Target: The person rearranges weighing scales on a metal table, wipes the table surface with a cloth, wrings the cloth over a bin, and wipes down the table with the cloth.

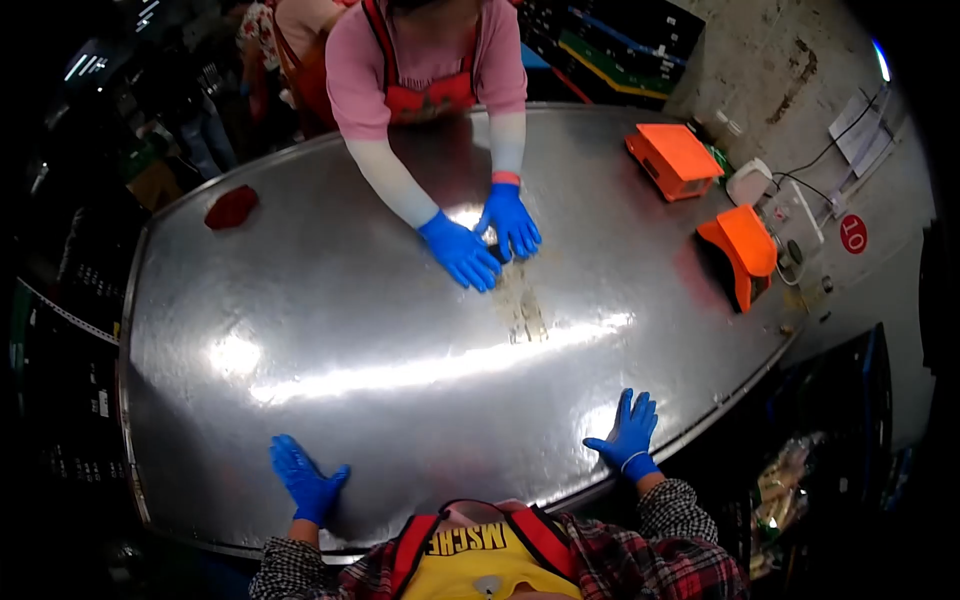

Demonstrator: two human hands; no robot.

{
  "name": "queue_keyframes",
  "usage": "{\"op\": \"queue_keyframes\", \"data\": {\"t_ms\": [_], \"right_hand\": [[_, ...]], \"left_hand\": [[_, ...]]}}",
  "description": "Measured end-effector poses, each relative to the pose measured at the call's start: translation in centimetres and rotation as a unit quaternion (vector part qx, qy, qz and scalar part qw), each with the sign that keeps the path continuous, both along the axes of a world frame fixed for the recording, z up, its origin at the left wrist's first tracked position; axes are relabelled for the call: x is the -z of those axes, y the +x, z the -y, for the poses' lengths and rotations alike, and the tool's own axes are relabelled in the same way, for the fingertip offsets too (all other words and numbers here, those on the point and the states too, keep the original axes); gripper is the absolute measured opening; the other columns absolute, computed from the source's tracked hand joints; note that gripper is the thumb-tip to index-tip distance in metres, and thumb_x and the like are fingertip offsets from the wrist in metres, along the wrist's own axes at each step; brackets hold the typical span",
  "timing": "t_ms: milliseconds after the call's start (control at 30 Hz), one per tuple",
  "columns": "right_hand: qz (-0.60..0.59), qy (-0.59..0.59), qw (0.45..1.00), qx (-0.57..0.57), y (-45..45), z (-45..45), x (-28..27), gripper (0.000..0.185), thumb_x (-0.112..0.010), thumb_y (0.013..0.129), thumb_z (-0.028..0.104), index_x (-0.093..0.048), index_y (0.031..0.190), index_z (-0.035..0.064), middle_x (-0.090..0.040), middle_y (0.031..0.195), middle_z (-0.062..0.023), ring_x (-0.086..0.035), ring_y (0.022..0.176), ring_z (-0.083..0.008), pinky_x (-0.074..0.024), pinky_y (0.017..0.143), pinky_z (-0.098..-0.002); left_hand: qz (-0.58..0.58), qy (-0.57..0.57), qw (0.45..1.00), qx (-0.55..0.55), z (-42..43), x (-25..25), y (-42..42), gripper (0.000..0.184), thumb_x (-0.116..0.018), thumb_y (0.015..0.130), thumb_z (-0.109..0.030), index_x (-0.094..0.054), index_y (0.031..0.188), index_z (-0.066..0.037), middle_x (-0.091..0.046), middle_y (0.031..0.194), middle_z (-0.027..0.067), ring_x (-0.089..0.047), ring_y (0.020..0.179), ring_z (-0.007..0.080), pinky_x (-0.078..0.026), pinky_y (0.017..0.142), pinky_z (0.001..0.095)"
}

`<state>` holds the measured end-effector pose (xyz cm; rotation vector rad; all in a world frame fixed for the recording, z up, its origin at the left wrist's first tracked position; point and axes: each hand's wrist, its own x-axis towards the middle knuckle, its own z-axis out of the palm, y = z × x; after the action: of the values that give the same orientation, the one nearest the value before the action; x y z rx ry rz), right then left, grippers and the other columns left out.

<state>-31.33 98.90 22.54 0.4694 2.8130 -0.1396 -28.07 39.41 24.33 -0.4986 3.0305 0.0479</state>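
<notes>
My left hand (308,482), in a blue glove, lies on the near left part of the metal table (420,330), fingers spread and nothing held. On the near right part of the table rests my right hand (627,437), also gloved in blue, with its fingers apart and nothing in it. Across the table, a co-worker's two blue-gloved hands (460,250) press on the surface around a small dark object (497,254). A brownish smear (522,310) runs from there toward my side.
Two orange devices (676,160) (745,250) stand at the right edge near the wall. A dark red cloth (232,207) lies at the far left. The co-worker (430,70) leans over the far edge. Stacked crates (620,50) are behind.
</notes>
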Motion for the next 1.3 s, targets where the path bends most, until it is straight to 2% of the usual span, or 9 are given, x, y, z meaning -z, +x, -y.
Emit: {"op": "queue_keyframes", "data": {"t_ms": [133, 400, 567, 667, 800, 900, 1000, 1167, 1300], "right_hand": [[-0.132, -0.009, 0.989, -0.066, -9.9, 4.5, 3.4, 0.136, -0.06, 0.062, 0.085, -0.004, 0.155, 0.0037, -0.006, 0.158, -0.0307, -0.003, 0.146, -0.0482, -0.0036, 0.115, -0.061], [-0.296, -0.164, 0.932, -0.131, -30.5, 12.7, 3.6, 0.103, -0.06, 0.083, 0.061, -0.019, 0.151, -0.005, -0.022, 0.157, -0.0221, -0.016, 0.147, -0.036, -0.0114, 0.12, -0.0456], [-0.234, -0.161, 0.945, -0.164, -37.5, 14.8, 2.2, 0.096, -0.06, 0.084, 0.056, -0.02, 0.153, 0.003, -0.027, 0.156, -0.0194, -0.022, 0.145, -0.0356, -0.0158, 0.118, -0.047], [-0.233, -0.197, 0.904, -0.298, -41.1, 14.9, 4.2, 0.062, -0.049, 0.095, 0.033, -0.031, 0.151, 0.0149, -0.036, 0.154, -0.0109, -0.029, 0.143, -0.0327, -0.0184, 0.118, -0.0477], [-0.229, -0.219, 0.874, -0.367, -42.8, 15.3, 4.0, 0.056, -0.051, 0.093, 0.025, -0.039, 0.147, 0.017, -0.038, 0.152, -0.0122, -0.032, 0.143, -0.033, -0.0224, 0.117, -0.0461], [-0.211, -0.265, 0.898, -0.281, -41.5, 14.7, 3.3, 0.061, -0.058, 0.088, 0.022, -0.04, 0.146, 0.0181, -0.041, 0.148, -0.0204, -0.038, 0.138, -0.0348, -0.0308, 0.113, -0.0437], [-0.31, -0.382, 0.821, -0.289, -37.0, 11.3, 0.2, 0.077, -0.068, 0.082, 0.025, -0.034, 0.151, 0.0176, -0.044, 0.144, -0.0215, -0.045, 0.131, -0.0363, -0.0373, 0.107, -0.0422], [-0.4, -0.252, 0.862, -0.183, -20.5, -9.1, -0.9, 0.088, -0.071, 0.078, 0.048, -0.034, 0.15, 0.0163, -0.034, 0.152, -0.0176, -0.029, 0.141, -0.0378, -0.0214, 0.115, -0.0511], [-0.25, -0.018, 0.949, 0.19, -7.9, -26.9, 3.4, 0.108, -0.072, 0.071, 0.059, -0.018, 0.156, 0.0205, -0.018, 0.157, -0.0264, -0.02, 0.144, -0.0438, -0.0184, 0.115, -0.0563]], "left_hand": [[0.001, 0.058, 0.992, 0.108, -8.5, 1.7, -9.5, 0.135, -0.065, 0.069, -0.075, 0.002, 0.149, 0.011, 0.0, 0.157, 0.0328, -0.001, 0.147, 0.046, -0.001, 0.119, 0.0521], [-0.129, 0.093, 0.958, 0.237, -25.2, 4.1, -27.6, 0.112, -0.057, 0.083, -0.066, -0.012, 0.148, 0.013, -0.013, 0.155, 0.0327, -0.01, 0.146, 0.0447, -0.008, 0.119, 0.0506], [-0.129, 0.057, 0.949, 0.281, -30.7, 4.8, -36.3, 0.089, -0.054, 0.09, -0.046, -0.017, 0.148, 0.011, -0.019, 0.153, 0.0332, -0.019, 0.143, 0.0458, -0.015, 0.117, 0.0516], [-0.119, 0.132, 0.928, 0.326, -31.6, 4.2, -38.5, 0.082, -0.053, 0.088, -0.035, -0.02, 0.148, 0.01, -0.02, 0.154, 0.0312, -0.02, 0.144, 0.0449, -0.016, 0.117, 0.0519], [-0.081, 0.139, 0.93, 0.33, -31.4, 3.6, -39.9, 0.077, -0.051, 0.091, -0.033, -0.02, 0.149, 0.006, -0.019, 0.156, 0.0291, -0.021, 0.144, 0.0438, -0.015, 0.118, 0.05], [-0.052, 0.154, 0.916, 0.366, -30.8, 5.3, -39.9, 0.073, -0.053, 0.092, -0.03, -0.022, 0.151, 0.001, -0.019, 0.157, 0.0263, -0.02, 0.144, 0.0432, -0.015, 0.118, 0.0499], [-0.109, 0.214, 0.874, 0.423, -30.6, 3.9, -37.3, 0.074, -0.057, 0.092, -0.03, -0.025, 0.151, -0.001, -0.021, 0.157, 0.0246, -0.018, 0.144, 0.0442, -0.016, 0.117, 0.0509], [-0.148, 0.088, 0.887, 0.428, -24.0, -0.8, -24.8, 0.078, -0.06, 0.089, -0.037, -0.027, 0.152, -0.006, -0.02, 0.157, 0.0247, -0.02, 0.143, 0.0448, -0.017, 0.116, 0.0528], [-0.099, 0.038, 0.962, 0.253, -14.4, 1.5, -18.1, 0.092, -0.062, 0.085, -0.048, -0.021, 0.153, -0.004, -0.022, 0.155, 0.0281, -0.02, 0.144, 0.0422, -0.019, 0.115, 0.0516]]}}
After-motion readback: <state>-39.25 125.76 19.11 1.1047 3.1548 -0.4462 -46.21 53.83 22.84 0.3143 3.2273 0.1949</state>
